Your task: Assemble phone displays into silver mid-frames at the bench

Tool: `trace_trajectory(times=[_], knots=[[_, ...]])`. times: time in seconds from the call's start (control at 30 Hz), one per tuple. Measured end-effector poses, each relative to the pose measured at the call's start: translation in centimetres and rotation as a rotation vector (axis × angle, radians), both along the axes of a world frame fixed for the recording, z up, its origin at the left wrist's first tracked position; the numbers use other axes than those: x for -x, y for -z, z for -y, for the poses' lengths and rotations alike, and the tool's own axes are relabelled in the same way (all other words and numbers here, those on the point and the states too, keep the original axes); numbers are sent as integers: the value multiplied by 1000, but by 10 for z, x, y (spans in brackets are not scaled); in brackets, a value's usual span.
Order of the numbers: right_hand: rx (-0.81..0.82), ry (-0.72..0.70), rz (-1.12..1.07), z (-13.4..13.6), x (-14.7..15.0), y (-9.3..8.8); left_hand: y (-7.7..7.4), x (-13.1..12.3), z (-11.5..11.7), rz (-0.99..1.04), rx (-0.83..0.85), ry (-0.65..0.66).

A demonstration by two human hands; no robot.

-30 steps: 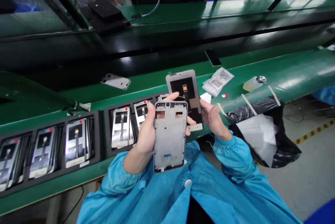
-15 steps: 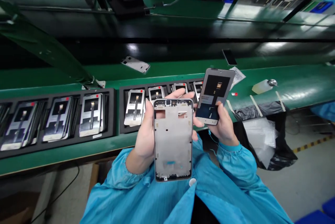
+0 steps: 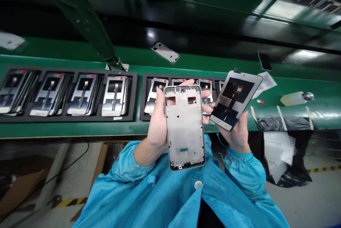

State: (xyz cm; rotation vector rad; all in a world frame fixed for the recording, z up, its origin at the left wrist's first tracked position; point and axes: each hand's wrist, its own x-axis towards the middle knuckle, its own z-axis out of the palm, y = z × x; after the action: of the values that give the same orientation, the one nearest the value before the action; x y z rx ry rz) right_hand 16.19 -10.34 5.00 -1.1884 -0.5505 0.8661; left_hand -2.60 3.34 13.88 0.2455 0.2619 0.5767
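In my left hand (image 3: 157, 125) lies a phone frame (image 3: 185, 128), a bare grey plate with a dark rim and two square cutouts near its top. My thumb runs along its left edge, and fingertips come out past its right edge. My right hand (image 3: 237, 133) grips a phone screen (image 3: 234, 100) by its lower end, back side up, showing black patches and a gold connector. This screen is tilted to the right and stands apart from the frame. Behind my left hand, a black foam tray (image 3: 141, 101) holds more screens, partly hidden.
A second foam tray (image 3: 132, 114) with several screen stacks stands left. Another frame (image 3: 165, 52) and a dark phone-shaped panel (image 3: 264, 61) lie farther back. At right are a bottle of yellowish liquid (image 3: 293, 99) and a black bag (image 3: 298, 174) with clear plastic sleeves. A green post (image 3: 87, 25) rises at left.
My view has swung left and down, showing more of the left tray. The screen in my right hand is tilted more, and its lower end shows more. Both holds are kept.
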Motion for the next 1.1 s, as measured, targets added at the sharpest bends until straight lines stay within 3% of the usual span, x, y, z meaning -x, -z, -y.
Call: trace_trajectory(times=[0.23,0.47,0.83,1.1], knots=[[12,11,55,-3,-6,17,-2,8,-3,-52,-23,-43],[-75,25,181,3,-13,7,-8,7,7,-21,-11,-104],[-70,63,258,40,-29,0,-21,-8,34,5,-95,-36],[-41,107,306,56,-42,6,-12,-20,44,71,-224,15]])
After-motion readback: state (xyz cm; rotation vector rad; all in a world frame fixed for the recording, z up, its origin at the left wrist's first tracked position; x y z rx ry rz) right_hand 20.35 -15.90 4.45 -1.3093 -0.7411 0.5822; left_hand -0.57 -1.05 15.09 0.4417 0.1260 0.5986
